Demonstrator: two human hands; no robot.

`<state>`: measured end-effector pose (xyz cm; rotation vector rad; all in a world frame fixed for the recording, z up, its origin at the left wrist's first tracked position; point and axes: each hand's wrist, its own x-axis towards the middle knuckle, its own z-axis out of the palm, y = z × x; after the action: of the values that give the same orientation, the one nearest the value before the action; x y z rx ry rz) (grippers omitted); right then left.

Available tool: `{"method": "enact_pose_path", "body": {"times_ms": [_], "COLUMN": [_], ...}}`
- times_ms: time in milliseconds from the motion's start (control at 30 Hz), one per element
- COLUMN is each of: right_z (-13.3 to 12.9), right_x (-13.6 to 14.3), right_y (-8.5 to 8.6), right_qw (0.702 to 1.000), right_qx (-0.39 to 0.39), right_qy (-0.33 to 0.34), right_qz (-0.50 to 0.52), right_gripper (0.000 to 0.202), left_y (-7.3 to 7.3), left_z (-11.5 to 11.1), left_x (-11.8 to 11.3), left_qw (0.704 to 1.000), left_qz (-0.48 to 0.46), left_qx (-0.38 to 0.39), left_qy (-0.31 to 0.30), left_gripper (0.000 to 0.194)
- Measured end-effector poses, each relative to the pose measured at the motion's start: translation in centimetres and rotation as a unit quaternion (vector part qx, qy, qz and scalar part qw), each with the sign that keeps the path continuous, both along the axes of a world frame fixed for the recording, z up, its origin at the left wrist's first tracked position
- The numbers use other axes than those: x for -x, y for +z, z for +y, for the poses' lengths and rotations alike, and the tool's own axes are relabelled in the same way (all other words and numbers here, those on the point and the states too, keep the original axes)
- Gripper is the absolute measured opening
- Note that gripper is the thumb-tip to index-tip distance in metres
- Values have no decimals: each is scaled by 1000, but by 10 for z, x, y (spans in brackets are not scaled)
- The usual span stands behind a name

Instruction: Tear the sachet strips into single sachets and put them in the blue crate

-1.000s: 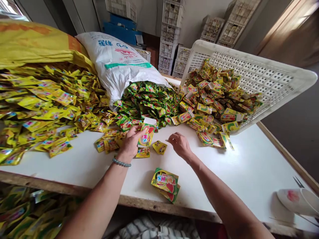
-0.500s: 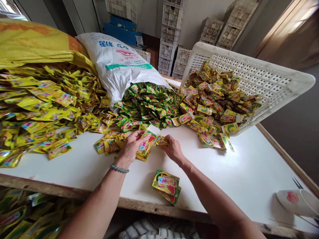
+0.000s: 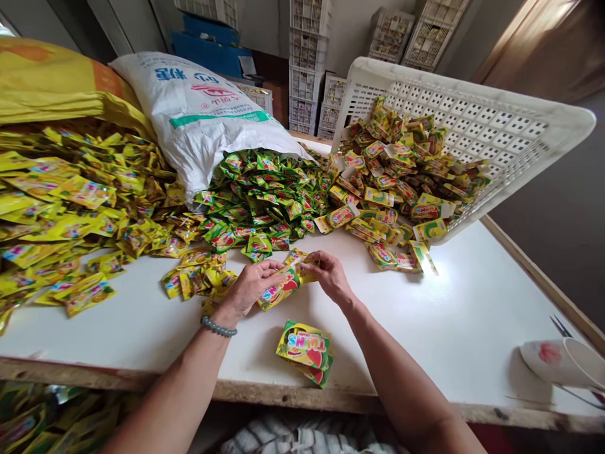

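Note:
My left hand [image 3: 249,289] is closed around a small yellow and green candy box [image 3: 280,291] with a watermelon picture, tilted just above the table. At the box's right end, my right hand [image 3: 332,279] pinches a small yellow candy packet [image 3: 307,276], its tip against the opening; how far it reaches inside is hidden. Nearer the table's front edge lie two stacked candy boxes [image 3: 303,345], overlapping. To the left of my left hand is a small cluster of yellow packets [image 3: 193,272]. Behind both hands spreads a heap of green packets [image 3: 265,205].
A white sack [image 3: 198,113] opens onto the green heap, and a yellow sack [image 3: 51,82] onto yellow packets [image 3: 70,195]. At right, a tipped white basket [image 3: 510,126] spills boxes [image 3: 392,189]. A white cup [image 3: 558,362] lies near tweezers [image 3: 560,326]. Crates [image 3: 307,69] stand behind.
My right hand has brought the yellow packet up against the box's open end. The box has turned flatter in my left hand, its open end now facing right. The view has shifted slightly.

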<state>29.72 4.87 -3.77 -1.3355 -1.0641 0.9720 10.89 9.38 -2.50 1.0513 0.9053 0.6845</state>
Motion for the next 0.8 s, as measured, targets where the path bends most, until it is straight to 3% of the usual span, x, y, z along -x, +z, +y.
{"method": "enact_pose_path", "body": {"times_ms": [167,333,400,533,600,700,800], "right_z": [-1,2,2,5,14,42,74], "right_x": [1,11,10,-1,-9,-21,-30], "right_y": [6,8,8,15,21,29,31], "right_qw": [989,984,990,992,988,984,932], "right_qx": [-46,-48,-36,45,60,13,1], "right_qy": [11,-85,-51,118,141,20,-62], "right_qz": [-141,-152,-123,0,-8,-178,-357], "right_gripper": [10,9,14,33,38,24,23], "left_y": [1,8,10,11,11,12,13], "left_z": [-2,-4,-4,-3,-3,-2,-2], "left_x": [-5,-9,-7,-4,-5,-6,-6], "left_qw": [1000,997,997,996,997,997,996], "left_qz": [-10,-32,-26,-20,-28,-52,-68], "left_qx": [22,62,74,81,74,61,64], "left_qy": [0,-13,-14,-13,-10,-2,9], "left_gripper": [43,46,48,51,50,48,52]}}
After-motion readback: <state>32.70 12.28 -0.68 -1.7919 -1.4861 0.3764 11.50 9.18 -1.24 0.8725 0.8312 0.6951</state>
